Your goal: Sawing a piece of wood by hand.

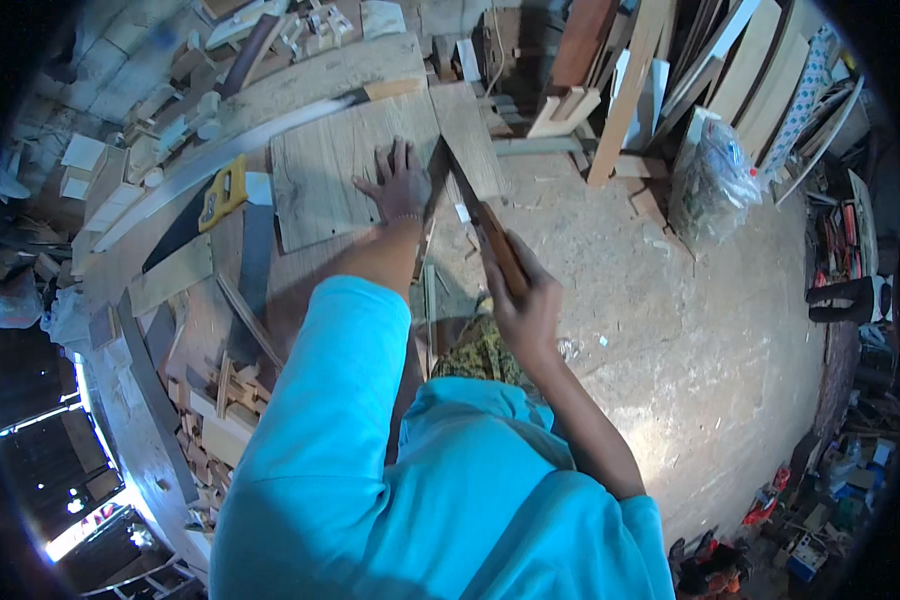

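A wood-grain board (320, 170) lies on the workbench, with a cut running in from its near edge. My left hand (402, 182) presses flat on it, fingers spread, just left of the cut. In my right hand (528, 305) is the wooden handle of a handsaw (480, 215), fingers wrapped round it. The dark blade points away from me and its far end meets the board at the cut. To the right of the cut, a narrower strip of the board (475, 150) juts past the bench.
A second handsaw with a yellow handle (224, 195) rests on the bench at left. Wood offcuts (230, 400) are heaped at the near left. Planks (630, 90) lean at the far right beside a clear plastic bag (715, 185). Concrete floor (690, 330) spreads to my right.
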### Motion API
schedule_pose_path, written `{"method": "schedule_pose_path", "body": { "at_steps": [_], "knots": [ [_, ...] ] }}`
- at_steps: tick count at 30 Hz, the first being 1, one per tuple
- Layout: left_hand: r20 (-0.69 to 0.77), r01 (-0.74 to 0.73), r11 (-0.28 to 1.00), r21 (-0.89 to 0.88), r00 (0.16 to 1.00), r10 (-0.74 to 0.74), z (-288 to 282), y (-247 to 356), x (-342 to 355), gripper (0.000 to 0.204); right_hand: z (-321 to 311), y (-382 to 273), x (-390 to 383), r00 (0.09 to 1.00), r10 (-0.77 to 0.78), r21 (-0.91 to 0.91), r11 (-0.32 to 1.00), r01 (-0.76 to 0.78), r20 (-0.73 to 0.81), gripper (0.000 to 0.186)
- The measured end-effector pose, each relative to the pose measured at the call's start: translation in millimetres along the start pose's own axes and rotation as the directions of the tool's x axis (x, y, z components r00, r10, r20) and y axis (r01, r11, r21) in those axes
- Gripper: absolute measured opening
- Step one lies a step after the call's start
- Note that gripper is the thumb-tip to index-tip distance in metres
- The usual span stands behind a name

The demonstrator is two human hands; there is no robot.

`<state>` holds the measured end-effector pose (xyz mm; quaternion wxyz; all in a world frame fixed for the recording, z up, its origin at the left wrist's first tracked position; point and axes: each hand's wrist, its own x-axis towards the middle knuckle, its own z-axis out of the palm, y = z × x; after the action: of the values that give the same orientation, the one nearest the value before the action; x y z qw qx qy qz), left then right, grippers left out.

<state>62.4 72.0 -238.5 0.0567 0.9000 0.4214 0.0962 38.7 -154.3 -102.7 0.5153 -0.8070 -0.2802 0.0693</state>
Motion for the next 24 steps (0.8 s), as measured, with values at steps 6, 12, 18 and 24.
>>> {"method": "schedule_pose_path", "body": {
  "at_steps": [6,12,18,24],
  "knots": [
    [0.046,0.028,0.999,0.037,0.998,-0.03,4.3,3.9,-9.2,0.055,-44.4,-17.4,-56.2,0.993,0.117,0.073,0.99,-0.119,0.033,0.037],
    [-0.028,-0.014,0.999,0.036,1.0,0.015,26.1,-5.1,-4.6,0.049,44.7,30.9,38.0,0.996,-0.026,0.119,0.992,0.036,-0.082,0.033],
    [0.013,-0.009,1.0,-0.016,1.0,0.01,16.0,-6.8,2.1,0.049,25.0,8.2,6.4,0.996,-0.092,-0.011,0.996,0.092,-0.016,0.035],
    [0.02,0.036,0.991,0.131,0.999,-0.039,5.4,5.1,-8.7,0.048,-31.8,-18.0,-50.4,0.976,0.206,0.142,0.966,-0.215,0.077,0.041]
  ]
}}
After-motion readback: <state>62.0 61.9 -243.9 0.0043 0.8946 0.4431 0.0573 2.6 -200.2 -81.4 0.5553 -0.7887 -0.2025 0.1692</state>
